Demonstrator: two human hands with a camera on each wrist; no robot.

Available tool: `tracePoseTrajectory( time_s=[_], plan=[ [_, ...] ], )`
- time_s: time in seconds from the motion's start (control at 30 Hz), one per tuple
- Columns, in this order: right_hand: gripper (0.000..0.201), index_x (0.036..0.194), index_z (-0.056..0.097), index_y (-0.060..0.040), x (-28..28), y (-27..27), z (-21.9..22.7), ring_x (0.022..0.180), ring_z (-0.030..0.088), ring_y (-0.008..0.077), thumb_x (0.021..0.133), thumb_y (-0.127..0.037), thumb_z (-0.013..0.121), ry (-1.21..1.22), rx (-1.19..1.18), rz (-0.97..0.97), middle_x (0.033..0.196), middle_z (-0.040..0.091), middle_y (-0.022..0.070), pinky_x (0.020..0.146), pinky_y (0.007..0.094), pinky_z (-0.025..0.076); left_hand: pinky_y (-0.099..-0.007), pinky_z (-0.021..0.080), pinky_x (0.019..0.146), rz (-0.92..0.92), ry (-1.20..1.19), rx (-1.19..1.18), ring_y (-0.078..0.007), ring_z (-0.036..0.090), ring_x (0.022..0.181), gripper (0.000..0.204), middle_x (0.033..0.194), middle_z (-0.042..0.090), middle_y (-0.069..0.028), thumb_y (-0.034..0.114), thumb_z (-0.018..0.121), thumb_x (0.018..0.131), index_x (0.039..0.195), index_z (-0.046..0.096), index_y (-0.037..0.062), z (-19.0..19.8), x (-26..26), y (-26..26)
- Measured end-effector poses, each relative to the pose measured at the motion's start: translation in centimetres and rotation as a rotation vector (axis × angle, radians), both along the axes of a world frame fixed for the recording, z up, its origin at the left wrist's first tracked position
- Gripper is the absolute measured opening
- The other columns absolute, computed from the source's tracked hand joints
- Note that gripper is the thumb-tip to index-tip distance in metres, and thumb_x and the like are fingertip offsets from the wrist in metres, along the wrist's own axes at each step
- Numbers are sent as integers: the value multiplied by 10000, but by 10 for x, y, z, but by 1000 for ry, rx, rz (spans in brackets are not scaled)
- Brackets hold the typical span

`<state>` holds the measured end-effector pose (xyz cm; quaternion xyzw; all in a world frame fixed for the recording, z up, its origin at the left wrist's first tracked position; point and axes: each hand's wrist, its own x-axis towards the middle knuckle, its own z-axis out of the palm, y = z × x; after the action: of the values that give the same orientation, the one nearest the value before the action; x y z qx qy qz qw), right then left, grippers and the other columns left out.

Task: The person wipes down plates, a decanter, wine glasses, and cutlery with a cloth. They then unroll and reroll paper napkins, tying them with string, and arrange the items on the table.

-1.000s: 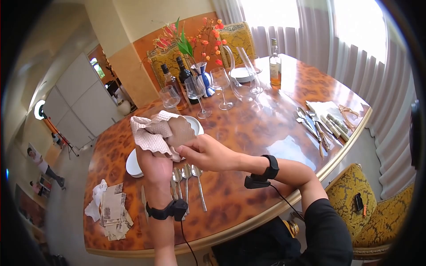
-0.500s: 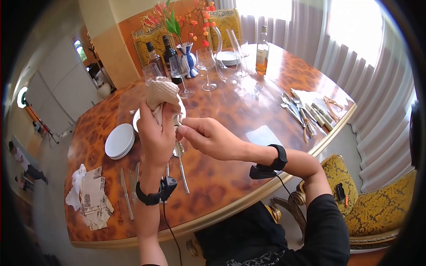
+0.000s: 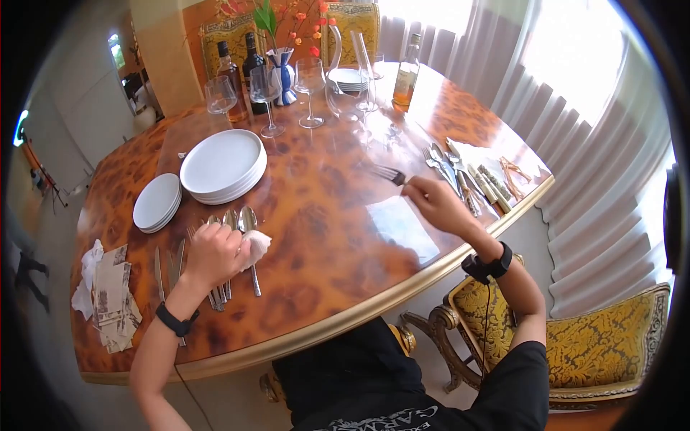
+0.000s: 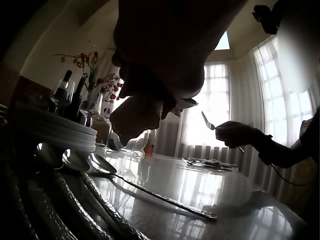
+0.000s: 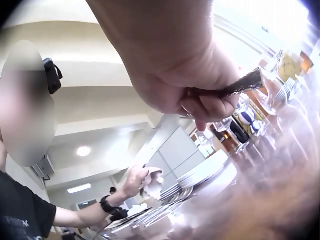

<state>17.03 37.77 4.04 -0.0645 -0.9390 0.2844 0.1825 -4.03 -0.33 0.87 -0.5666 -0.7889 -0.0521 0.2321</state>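
In the head view my right hand (image 3: pixel 440 205) grips a fork (image 3: pixel 388 173) by its handle, tines pointing left, over the right half of the table. Part of the fork's handle (image 5: pixel 247 82) sticks out of the fist in the right wrist view. My left hand (image 3: pixel 214 255) clutches a crumpled pale cloth (image 3: pixel 256 248), whose scalloped edge hangs down in the left wrist view. Beneath that hand lie several spoons (image 3: pixel 249 218), partly covered by it. Left of them are table knives (image 3: pixel 159 269).
Stacked white plates (image 3: pixel 223 164) and smaller plates (image 3: pixel 157 202) stand beyond my left hand. Wine glasses (image 3: pixel 310 75), bottles (image 3: pixel 253 68) and a glass decanter (image 3: pixel 345 100) are at the back. More cutlery (image 3: pixel 449 165) lies at right, papers (image 3: pixel 111 302) at left.
Both hands were together at the cloth over the plates. They have parted: the right has swung right with the fork, and the left has come down over the spoons with the cloth.
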Motion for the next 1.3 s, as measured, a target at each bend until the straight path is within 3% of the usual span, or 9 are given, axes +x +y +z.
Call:
tracePoseTrajectory(
  time_s=[0.17,0.23,0.37,0.57,0.67,0.77,1.03,1.2,1.3],
  plan=[
    [235,1012,598,30,-1,99,-20,652,630,238,961,-180,504,-130,11,-369,739,644,145,619,374,500,-427,427,738,105,-127,-77,-308,546,918,159,943,560,-117,101,597,731,882,567,59,-6,0,-9],
    [243,983,593,15,-3,85,-15,506,576,114,989,-208,495,-179,-365,-304,682,606,46,450,255,469,-430,434,794,152,-211,113,-322,546,998,229,1040,557,-135,38,592,708,936,582,42,1,-4,-5],
    [249,1000,588,16,-29,38,-19,599,668,142,996,-222,517,-274,-636,-125,739,669,84,476,242,479,-449,422,937,147,-189,257,-348,518,1154,308,1236,534,-155,-12,547,727,1031,589,12,19,7,17],
    [224,960,567,-18,-93,-49,-17,655,698,168,970,-239,535,-417,-631,193,814,710,109,518,251,492,-372,488,833,-17,-422,584,-298,637,954,206,1024,643,-128,17,557,816,1019,591,6,16,24,43],
    [229,837,574,-35,-122,-75,-24,589,620,115,932,-243,587,-358,-566,309,733,647,51,506,250,464,-276,497,765,-142,-1065,1005,-130,637,809,154,894,671,-69,65,527,928,1041,587,-21,10,15,32],
    [255,752,574,-45,-147,-94,-33,546,520,71,893,-249,634,-310,-483,391,657,554,-5,488,250,433,-276,496,759,-46,-1309,1098,-137,621,779,179,884,657,-54,77,507,943,1066,588,-25,17,-4,0],
    [284,757,647,-4,-172,-134,-57,542,660,150,893,-249,604,-578,-495,314,666,664,63,475,268,523,-356,490,860,467,-438,107,-229,575,1086,487,1143,599,-78,230,732,780,1211,584,60,15,6,-33],
    [320,721,660,2,-155,-137,-54,570,692,171,883,-261,575,-612,-226,300,643,686,86,535,293,553,-449,455,748,505,-387,71,-319,540,925,185,863,499,-105,101,669,708,765,503,42,1,-1,-24],
    [322,723,662,-16,-134,-123,-51,572,692,179,891,-278,580,-523,-176,331,655,689,88,564,290,552,-426,466,722,618,-522,135,-316,564,846,136,898,547,-113,52,601,735,734,468,23,22,6,-18]
  ],
)
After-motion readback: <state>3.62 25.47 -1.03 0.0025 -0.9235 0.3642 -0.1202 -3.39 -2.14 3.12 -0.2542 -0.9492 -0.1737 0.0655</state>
